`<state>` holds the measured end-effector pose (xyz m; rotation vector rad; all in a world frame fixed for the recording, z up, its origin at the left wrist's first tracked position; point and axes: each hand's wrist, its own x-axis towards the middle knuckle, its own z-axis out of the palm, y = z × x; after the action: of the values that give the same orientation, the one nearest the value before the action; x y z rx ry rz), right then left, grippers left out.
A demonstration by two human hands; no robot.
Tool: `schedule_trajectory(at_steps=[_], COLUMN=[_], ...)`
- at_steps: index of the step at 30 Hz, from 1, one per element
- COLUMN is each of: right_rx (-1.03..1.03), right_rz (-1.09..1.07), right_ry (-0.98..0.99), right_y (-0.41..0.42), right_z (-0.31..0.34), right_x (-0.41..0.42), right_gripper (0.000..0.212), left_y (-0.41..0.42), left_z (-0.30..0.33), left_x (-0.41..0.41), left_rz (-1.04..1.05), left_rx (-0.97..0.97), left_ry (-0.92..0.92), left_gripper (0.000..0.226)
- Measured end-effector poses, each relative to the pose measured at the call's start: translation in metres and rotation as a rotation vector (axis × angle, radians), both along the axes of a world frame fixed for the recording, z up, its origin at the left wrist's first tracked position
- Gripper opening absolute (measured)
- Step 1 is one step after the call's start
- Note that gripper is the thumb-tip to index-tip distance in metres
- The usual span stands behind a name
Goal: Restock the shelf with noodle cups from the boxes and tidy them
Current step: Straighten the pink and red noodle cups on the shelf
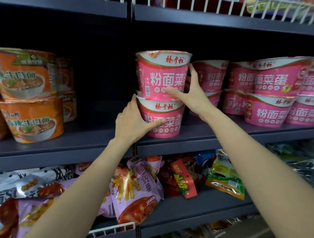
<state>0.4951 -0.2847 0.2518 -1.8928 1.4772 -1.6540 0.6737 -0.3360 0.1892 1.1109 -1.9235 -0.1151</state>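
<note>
Two pink noodle cups stand stacked on the dark middle shelf (198, 133). My left hand (131, 124) grips the lower pink cup (167, 119) from its left side, thumb across the front. My right hand (191, 95) grips the upper pink cup (159, 76) from its right side, thumb on the front and fingers up along the side. To the right, more pink cups (277, 90) stand in stacks of two. No boxes are in view.
Orange noodle cups (31, 117) are stacked at the shelf's left end, with a bare gap between them and the pink stack. Snack bags (136, 188) fill the shelf below. A white wire rail (225, 2) edges the shelf above.
</note>
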Motion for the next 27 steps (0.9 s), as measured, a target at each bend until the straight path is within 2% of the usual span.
schedule_trajectory(at_steps=[3,7,11,14,16,19,22,24,27], right_rx=[-0.009,-0.033,-0.090,-0.118,-0.194,-0.304,-0.345,-0.350,-0.306], right_rz=[-0.112,-0.080,-0.054,-0.046,-0.098,-0.220,-0.393,-0.496,-0.526], right_ry=[0.049,0.009,0.031,0.095,0.177,0.370,0.556,0.628,0.624], right_y=[0.006,0.007,0.001,0.002,0.005,0.005,-0.011,-0.027,-0.046], right_z=[-0.009,-0.023,-0.028,-0.035,-0.042,-0.047,-0.049,-0.053,-0.057], right_x=[-0.008,-0.011,-0.013,-0.035,-0.065,-0.121,-0.170,-0.188,-0.205], right_gripper=[0.093,0.078,0.076,0.073,0.057,0.037,0.030,0.033,0.048], left_y=[0.003,-0.001,0.004,0.017,0.037,0.069,0.074,0.061,0.027], left_z=[0.000,-0.002,0.002,0.001,-0.006,-0.012,-0.001,0.008,0.019], left_x=[0.000,0.002,-0.003,-0.003,-0.006,-0.039,-0.105,-0.146,-0.203], left_rz=[-0.034,-0.048,0.026,0.129,0.160,0.122,-0.007,-0.026,0.124], left_rx=[0.028,0.042,0.023,-0.015,-0.217,-0.619,-0.727,-0.743,-0.666], left_ry=[0.024,0.070,0.022,0.031,0.095,0.140,-0.018,-0.196,-0.392], left_gripper=[0.125,0.124,0.118,0.127,0.113,0.059,0.031,0.027,0.035])
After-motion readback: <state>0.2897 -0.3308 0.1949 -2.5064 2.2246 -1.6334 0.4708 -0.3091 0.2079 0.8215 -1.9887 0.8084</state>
